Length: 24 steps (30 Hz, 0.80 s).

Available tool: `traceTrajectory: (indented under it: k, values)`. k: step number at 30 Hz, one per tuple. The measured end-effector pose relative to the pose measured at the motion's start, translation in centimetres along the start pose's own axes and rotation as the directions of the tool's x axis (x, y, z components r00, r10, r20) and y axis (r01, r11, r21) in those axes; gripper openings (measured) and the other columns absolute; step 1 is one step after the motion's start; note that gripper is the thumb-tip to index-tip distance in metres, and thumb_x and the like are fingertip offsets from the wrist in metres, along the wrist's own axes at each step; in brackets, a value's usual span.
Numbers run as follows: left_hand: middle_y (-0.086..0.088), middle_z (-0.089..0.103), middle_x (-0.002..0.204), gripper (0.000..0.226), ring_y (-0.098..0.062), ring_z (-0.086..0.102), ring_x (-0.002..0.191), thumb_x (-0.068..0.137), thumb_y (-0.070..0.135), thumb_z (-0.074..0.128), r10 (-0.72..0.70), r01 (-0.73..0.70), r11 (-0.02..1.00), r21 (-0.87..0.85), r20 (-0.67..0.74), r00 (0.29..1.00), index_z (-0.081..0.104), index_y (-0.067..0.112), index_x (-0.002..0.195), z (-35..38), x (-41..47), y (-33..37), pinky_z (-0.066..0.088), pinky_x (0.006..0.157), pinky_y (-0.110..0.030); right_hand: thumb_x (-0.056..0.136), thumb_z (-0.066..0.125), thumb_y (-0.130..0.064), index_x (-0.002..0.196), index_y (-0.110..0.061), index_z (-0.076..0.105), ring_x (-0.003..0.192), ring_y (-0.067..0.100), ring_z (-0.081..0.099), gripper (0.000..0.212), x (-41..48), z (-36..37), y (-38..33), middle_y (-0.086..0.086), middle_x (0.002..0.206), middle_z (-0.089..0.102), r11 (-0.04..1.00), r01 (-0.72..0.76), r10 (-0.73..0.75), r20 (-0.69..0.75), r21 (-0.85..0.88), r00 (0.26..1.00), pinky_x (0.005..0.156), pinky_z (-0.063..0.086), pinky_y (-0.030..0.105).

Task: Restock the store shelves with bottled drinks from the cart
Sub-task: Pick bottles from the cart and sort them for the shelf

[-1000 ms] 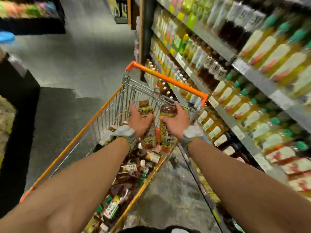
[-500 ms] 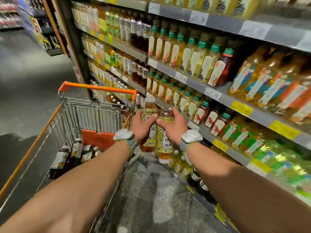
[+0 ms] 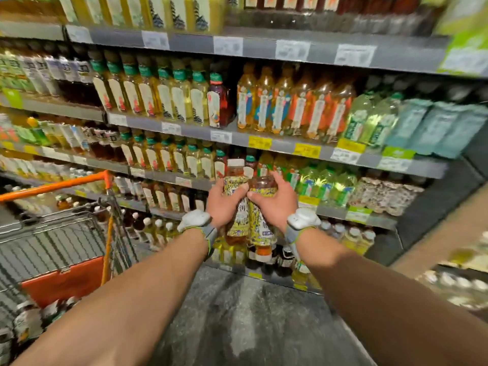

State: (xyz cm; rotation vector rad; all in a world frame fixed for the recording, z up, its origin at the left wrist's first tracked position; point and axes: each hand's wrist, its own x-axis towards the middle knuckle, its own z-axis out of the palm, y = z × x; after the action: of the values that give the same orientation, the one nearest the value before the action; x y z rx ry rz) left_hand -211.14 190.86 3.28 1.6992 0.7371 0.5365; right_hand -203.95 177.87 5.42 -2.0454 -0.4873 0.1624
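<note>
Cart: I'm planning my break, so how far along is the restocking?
Done: shelves look mostly full. In hand: left hand grips left bottle, right hand grips right bottle, neither shelved. Left: place both, plus more bottles in the cart.

One cart (image 3: 52, 241) stands here, with one orange handle (image 3: 52, 187). Right of the cart two hands show, a left hand (image 3: 224, 204) and a right hand (image 3: 274, 204), each gripping one yellow-labelled bottle, two in all: a cap-up bottle (image 3: 235, 186) and a cap-down bottle (image 3: 261, 228). Two white wrist bands (image 3: 303, 220) sit there too, one per arm. Above and right of the cart, the shelf unit (image 3: 264, 48) shows four price rails and five rows of drinks; through the blur, perhaps six orange-labelled bottles (image 3: 301, 107) and one dark red bottle (image 3: 220, 101).
</note>
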Motion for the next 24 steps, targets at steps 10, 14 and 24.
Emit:
traceTrajectory:
  k: [10,14,24]
  values:
    - [-0.012,0.034,0.162,0.089,-0.023,0.04,0.145,0.091,0.045,0.073,0.073,-0.082,0.996,0.021,0.273,0.959,0.03,0.004,0.157,12.5,-5.2,3.7,0.031,0.119,-0.03,0.077,0.085,-0.045,0.154,-0.02,0.041,0.138,0.027,0.046,0.092,-4.3,-12.3,6.0,0.008,0.15,0.049,0.989,-0.144,0.139,-0.227,-0.006,0.964,0.112,0.041,0.041]
    - [-0.012,0.043,0.156,0.082,-0.025,0.046,0.141,0.091,0.041,0.074,0.105,-0.118,0.993,0.024,0.308,0.946,0.037,0.001,0.153,17.4,-7.1,5.6,0.037,0.11,-0.024,0.078,0.085,-0.042,0.15,-0.018,0.045,0.13,0.026,0.052,0.086,-4.6,-17.1,8.2,0.007,0.141,0.055,0.987,-0.159,0.155,-0.253,0.004,0.955,0.108,0.044,0.039]
    - [-0.01,0.04,0.159,0.082,-0.024,0.039,0.144,0.093,0.042,0.072,0.139,-0.157,0.987,0.034,0.312,0.94,0.034,0.007,0.156,28.4,-10.0,10.9,0.027,0.099,-0.022,0.073,0.087,-0.04,0.151,-0.019,0.041,0.132,0.028,0.048,0.092,-2.2,-27.7,13.3,0.01,0.146,0.045,0.986,-0.168,0.165,-0.318,0.02,0.934,0.101,0.038,0.028]
